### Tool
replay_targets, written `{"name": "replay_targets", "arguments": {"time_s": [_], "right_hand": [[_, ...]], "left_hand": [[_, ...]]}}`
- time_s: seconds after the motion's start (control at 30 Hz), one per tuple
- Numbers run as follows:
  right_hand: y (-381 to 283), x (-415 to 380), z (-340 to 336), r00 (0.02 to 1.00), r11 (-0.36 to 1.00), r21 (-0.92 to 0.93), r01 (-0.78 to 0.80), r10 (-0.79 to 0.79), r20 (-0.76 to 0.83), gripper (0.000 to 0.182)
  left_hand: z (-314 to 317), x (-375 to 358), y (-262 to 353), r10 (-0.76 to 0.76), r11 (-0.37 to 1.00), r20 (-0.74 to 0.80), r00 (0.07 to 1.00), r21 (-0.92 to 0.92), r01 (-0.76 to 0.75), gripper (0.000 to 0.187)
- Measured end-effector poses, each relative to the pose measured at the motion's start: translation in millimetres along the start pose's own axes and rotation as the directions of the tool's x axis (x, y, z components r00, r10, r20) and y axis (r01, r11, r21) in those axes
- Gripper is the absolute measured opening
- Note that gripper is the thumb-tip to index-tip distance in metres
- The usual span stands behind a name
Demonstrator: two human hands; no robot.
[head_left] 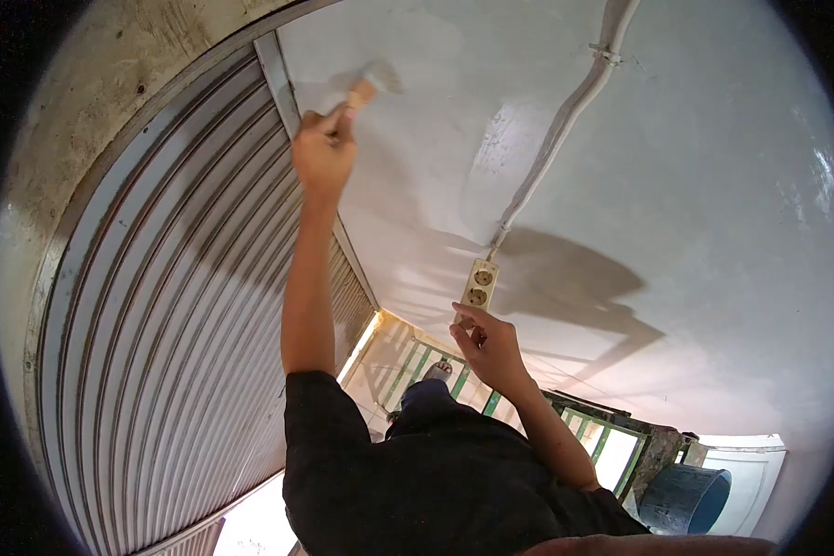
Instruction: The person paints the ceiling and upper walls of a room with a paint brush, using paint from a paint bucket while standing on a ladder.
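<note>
fingers of left hand (322, 153) clamp paintbrush (363, 90), handle axis toward 1 o'clock, bristles on white wall (695, 232); right hand (493, 347) loosely curled, empty, just below socket (479, 284).

No legible text or labels.

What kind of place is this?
Likely a shop front or garage being painted: a corrugated roller shutter, a white wall with a surface-mounted socket, and a brush in the left hand.
</note>
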State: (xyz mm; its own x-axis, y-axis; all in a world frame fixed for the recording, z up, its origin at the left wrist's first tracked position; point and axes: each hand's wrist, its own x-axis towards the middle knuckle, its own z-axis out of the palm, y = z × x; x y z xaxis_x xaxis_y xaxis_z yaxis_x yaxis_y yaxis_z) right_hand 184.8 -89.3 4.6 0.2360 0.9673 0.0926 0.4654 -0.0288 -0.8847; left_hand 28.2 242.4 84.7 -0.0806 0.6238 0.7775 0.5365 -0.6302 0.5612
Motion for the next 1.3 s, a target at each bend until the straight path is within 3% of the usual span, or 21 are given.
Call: {"name": "replay_targets", "arguments": {"time_s": [0.03, 0.1, 0.23, 0.3, 0.37, 0.47, 0.53, 0.57, 0.63, 0.67, 0.73, 0.9, 1.0, 1.07, 1.23, 1.3], "right_hand": [[-1, -2, 1, 1.0, 1.0, 0.005, -0.002, 0.002, 0.0, 0.036], [-4, -2, 1, 1.0, 1.0, 0.009, 0.014, -0.014, 0.003, 0.035], [-2, -6, 3, 1.0, 0.999, 0.024, 0.021, -0.021, 0.003, 0.034], [-1, -4, 4, 0.999, 0.999, 0.008, 0.041, -0.041, 0.002, 0.034], [-9, -3, 0, 1.0, 1.0, 0.008, 0.001, -0.001, 0.017, 0.035], [-7, -2, 3, 1.0, 1.0, 0.013, -0.004, 0.004, 0.017, 0.035], [-6, -2, 7, 1.0, 1.0, 0.014, 0.027, -0.027, -0.002, 0.035], [-6, -1, 9, 1.0, 0.999, 0.015, 0.029, -0.029, 0.004, 0.035], [-7, -1, 10, 0.999, 0.999, 0.004, 0.034, -0.034, 0.015, 0.035], [-8, -1, 11, 0.999, 0.999, -0.003, 0.04, -0.04, 0.025, 0.035], [-8, -4, 11, 0.999, 0.999, -0.009, 0.046, -0.045, 0.03, 0.035], [-4, -8, 4, 0.999, 0.999, -0.017, 0.044, -0.044, 0.002, 0.035], [-2, -7, 0, 0.999, 0.998, -0.04, 0.042, -0.043, -0.007, 0.035], [-3, -7, -3, 0.998, 0.998, -0.03, 0.058, -0.059, -0.014, 0.035], [-6, -4, -6, 0.997, 0.998, 0.009, 0.069, -0.068, -0.037, 0.035], [-15, -6, -10, 1.0, 1.0, -0.016, 0.013, -0.012, 0.02, 0.037]], "left_hand": [[-3, 5, -18, 0.002, 1.0, 0.004, 1.0, 0.003, -0.002, 0.023], [-8, 18, -34, -0.001, 0.931, -0.122, 0.993, 0.363, 0.046, 0.025], [-17, 10, 3, -0.106, 0.872, -0.112, 0.988, 0.467, 0.146, 0.03], [-6, -9, 40, -0.02, 0.925, 0.056, 0.998, 0.379, -0.003, 0.033], [14, -35, 73, 0.071, 0.907, 0.07, 0.995, 0.411, -0.093, 0.038], [16, -65, 118, 0.073, 0.957, 0.065, 0.995, 0.276, -0.088, 0.029], [11, -83, 134, 0.087, 0.992, 0.142, 0.986, 0.075, -0.099, 0.022], [7, -94, 144, 0.086, 0.993, 0.141, 0.986, 0.072, -0.097, 0.022], [-2, -113, 160, 0.086, 0.98, 0.198, 0.976, -0.195, -0.047, 0.018], [-5, -115, 161, 0.085, 0.979, 0.191, 0.978, -0.201, -0.046, 0.018], [-14, -113, 153, 0.102, 0.942, 0.162, 0.982, -0.334, -0.043, 0.019], [-13, -65, 117, 0.107, 0.946, 0.232, 0.967, -0.323, -0.027, 0.02], [-1, -29, 89, 0.178, 0.951, 0.249, 0.952, -0.292, -0.101, 0.019], [7, -14, 70, 0.142, 0.929, 0.324, 0.935, -0.371, -0.012, 0.018], [-9, 6, 36, 0.118, 0.965, 0.273, 0.955, -0.26, -0.044, 0.019], [-9, 13, -2, 0.091, 0.994, 0.095, 0.991, -0.077, -0.084, 0.022]]}}
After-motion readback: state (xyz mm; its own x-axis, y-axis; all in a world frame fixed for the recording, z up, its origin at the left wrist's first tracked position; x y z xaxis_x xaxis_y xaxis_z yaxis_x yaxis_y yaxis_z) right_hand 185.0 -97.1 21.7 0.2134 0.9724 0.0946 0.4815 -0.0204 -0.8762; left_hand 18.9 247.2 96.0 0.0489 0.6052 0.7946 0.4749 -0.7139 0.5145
